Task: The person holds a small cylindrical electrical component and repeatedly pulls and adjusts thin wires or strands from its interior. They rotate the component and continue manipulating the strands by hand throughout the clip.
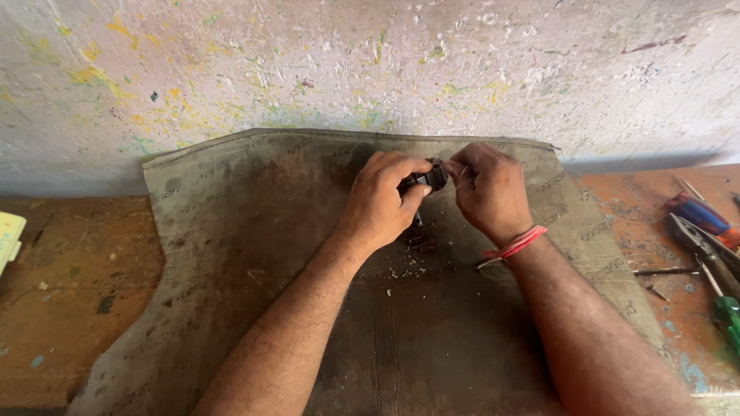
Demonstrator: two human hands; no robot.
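left hand (381, 202): fingers curled, pinching a small dark metal-and-plastic part (428, 179) from the left side.
right hand (487, 189): closed on the same part from the right, fingertips bunched at its end; a thin pale wire or strand seems to run from the fingers, too fine to be sure. Red thread band (515, 244) on that wrist.
part location: held in the air between both hands, above the far middle of the worn grey-brown woven mat (231, 254), near the paint-flecked wall (370, 62).
handling (judgement): looks small, light, rigid. Probably greasy or dusty, so could slip. Best held as now, thumb and fingers on the body, with the other hand free to work the end. Any fine wire on it would bend or snap easily.
under the hands: dark stain and pale crumbs (412, 266) on the mat; likely bits shed from the part.
containers: none visible; nothing holds loose pieces, everything lies bare on the mat or the orange-brown bench top (69, 308).
right edge: red-and-blue handled tool (703, 217), grey pliers (697, 243), green-handled screwdriver (724, 312), loose thin metal rod (664, 271), well apart from the hands.
left edge: pale yellow-green object (9, 235), cut off by frame.
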